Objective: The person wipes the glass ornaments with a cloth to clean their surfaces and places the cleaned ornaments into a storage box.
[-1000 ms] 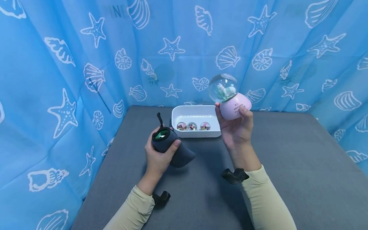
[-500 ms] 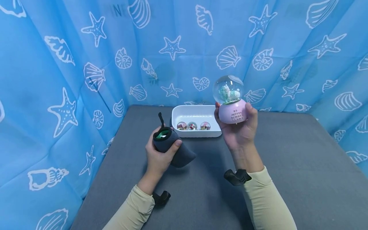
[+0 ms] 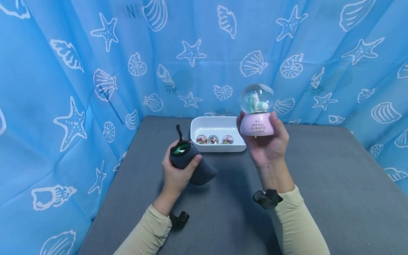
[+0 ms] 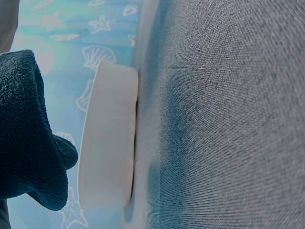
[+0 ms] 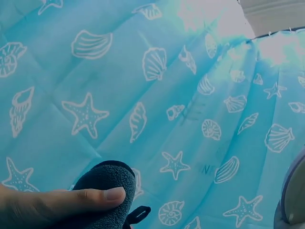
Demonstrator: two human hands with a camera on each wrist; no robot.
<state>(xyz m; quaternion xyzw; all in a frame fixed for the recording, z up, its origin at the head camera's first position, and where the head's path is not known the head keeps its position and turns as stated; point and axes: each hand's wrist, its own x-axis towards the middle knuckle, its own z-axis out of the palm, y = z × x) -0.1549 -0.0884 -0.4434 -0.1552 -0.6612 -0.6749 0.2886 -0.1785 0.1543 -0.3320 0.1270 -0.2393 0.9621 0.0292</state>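
Observation:
My right hand (image 3: 267,148) holds up a snow globe (image 3: 256,124) with thumb and fingers round its pink, lettered base. A white llama-like figure shows inside the clear ball, which stands upright. Only an edge of the globe's base (image 5: 294,195) enters the right wrist view. To the left, my left hand (image 3: 176,173) grips a dark grey, soft cloth pouch-like thing (image 3: 197,170) with a black rim and loop. Its opening tilts up toward me and shows green and white inside. The fuzzy cloth (image 4: 28,133) hangs over the table in the left wrist view.
Behind the hands a white tray (image 3: 218,148) stands on the grey-covered table (image 3: 220,219). In it sit three small glass-like balls (image 3: 213,139) with coloured figures. A blue curtain (image 3: 204,81) with white shells and starfish encloses the back and sides.
The snow globe has turned from leaning left to upright, its lettering now facing me, and shifted slightly right with the right hand. The left hand and the cloth pouch have stayed nearly still.

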